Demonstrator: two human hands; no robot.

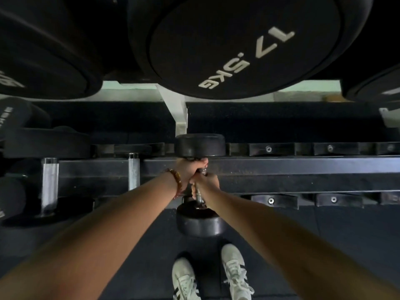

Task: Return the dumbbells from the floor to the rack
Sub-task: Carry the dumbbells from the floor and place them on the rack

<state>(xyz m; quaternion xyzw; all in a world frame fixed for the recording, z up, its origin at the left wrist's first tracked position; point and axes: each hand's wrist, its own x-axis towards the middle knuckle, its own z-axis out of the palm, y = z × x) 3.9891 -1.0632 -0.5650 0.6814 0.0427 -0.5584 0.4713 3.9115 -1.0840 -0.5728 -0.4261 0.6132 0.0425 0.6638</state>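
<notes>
My only view comes from the head camera, tilted steeply down along both arms, close under the rack's (281,167) upper dumbbells (238,46), with floor (324,234) and shoes (234,271) below.

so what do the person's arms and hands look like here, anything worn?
Both forearms are bare, with no sleeves in view and no gloves on either hand. The left hand has a beaded bracelet at the wrist, with rounded amber-brown beads. The right hand and its wrist show no watch or band. No rings can be made out; the fingers are too small to be sure.
</notes>
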